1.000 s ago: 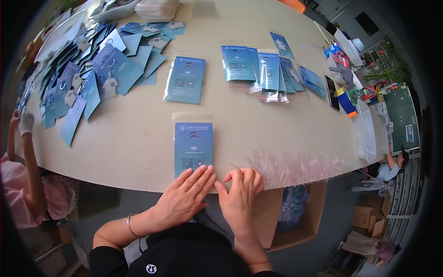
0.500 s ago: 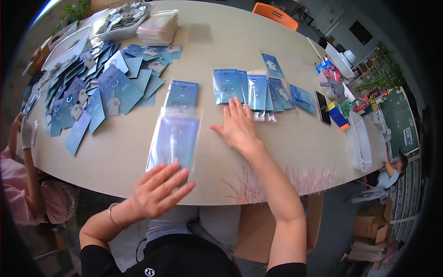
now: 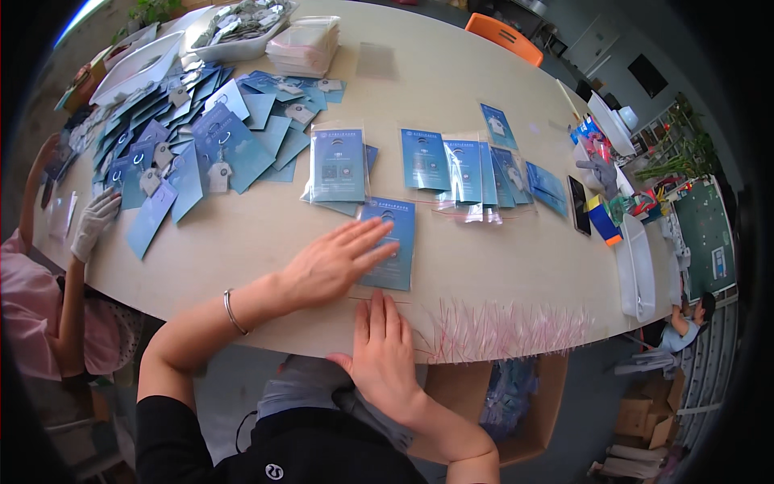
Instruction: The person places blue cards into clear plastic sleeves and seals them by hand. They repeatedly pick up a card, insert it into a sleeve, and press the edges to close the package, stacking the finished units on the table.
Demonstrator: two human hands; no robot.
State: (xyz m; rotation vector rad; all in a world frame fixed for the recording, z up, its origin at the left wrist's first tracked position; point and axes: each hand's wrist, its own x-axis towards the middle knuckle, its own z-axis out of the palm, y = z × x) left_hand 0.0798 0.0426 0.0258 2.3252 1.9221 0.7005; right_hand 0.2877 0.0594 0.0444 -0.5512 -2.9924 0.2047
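Left hand (image 3: pixel 334 262) lies flat, fingers spread and extended, palm down on the table (image 3: pixel 242 242); fingertips overlap the left edge of a bagged blue card (image 3: pixel 389 244) and press it, nothing pinched. The card sits near the table's front edge at roughly table centre, long side running toward 12 o'clock. A thin bracelet (image 3: pixel 231 311) is on the left wrist.

Right hand (image 3: pixel 380 355) is flat too, fingers together pointing to 12 o'clock, resting on the table edge just at 6 o'clock of the card, not touching it. It holds nothing.

At 3 o'clock of the right hand, a row of pink-tipped clear strips (image 3: pixel 508 327) lies along the table edge. At 12 o'clock of the card: a bagged card stack (image 3: pixel 337 165); at 1 o'clock a fanned row of bagged cards (image 3: pixel 468 169). At 10 o'clock, a loose pile of blue cards with keyrings (image 3: pixel 185 145). Far at 11 o'clock, a stack of clear bags (image 3: pixel 305 46) and a white tray (image 3: pixel 135 66).

Another person's gloved hand (image 3: pixel 95 222) is at 9 o'clock on the table edge. A cardboard box (image 3: pixel 516 395) sits under the table at 4 o'clock.
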